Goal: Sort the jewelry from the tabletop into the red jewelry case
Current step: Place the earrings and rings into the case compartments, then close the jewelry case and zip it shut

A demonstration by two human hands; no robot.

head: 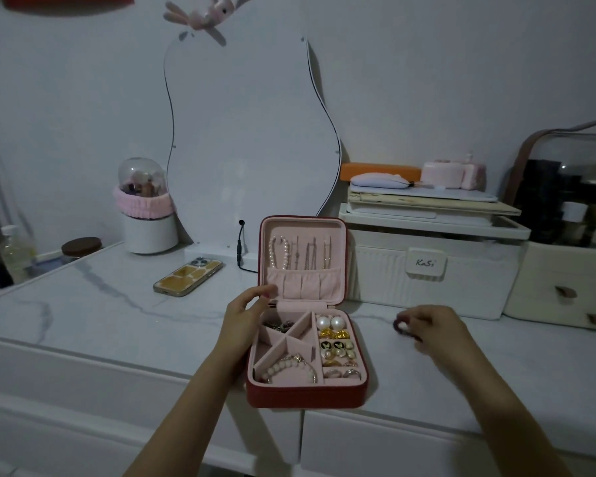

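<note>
The red jewelry case (303, 394) stands open at the middle of the marble tabletop, lid upright. Its pink lid holds a pearl necklace (278, 251) and thin chains. The tray holds pearl and gold earrings (334, 333), rings, dark pieces at the top left and a pink bead bracelet (291, 366). My left hand (243, 313) rests against the case's left edge at the hinge, fingers touching the lid. My right hand (430, 327) is on the table to the right of the case, fingers pinched on a small dark purple ring-shaped piece (400, 327).
A phone (188, 275) lies face down to the left behind the case. A white ribbed box (434, 273) with stacked items stands right behind it, a cosmetics organiser (565, 242) at far right. A curvy mirror (248, 132), a black cable (240, 251) and a domed white holder (148, 215) stand at the back.
</note>
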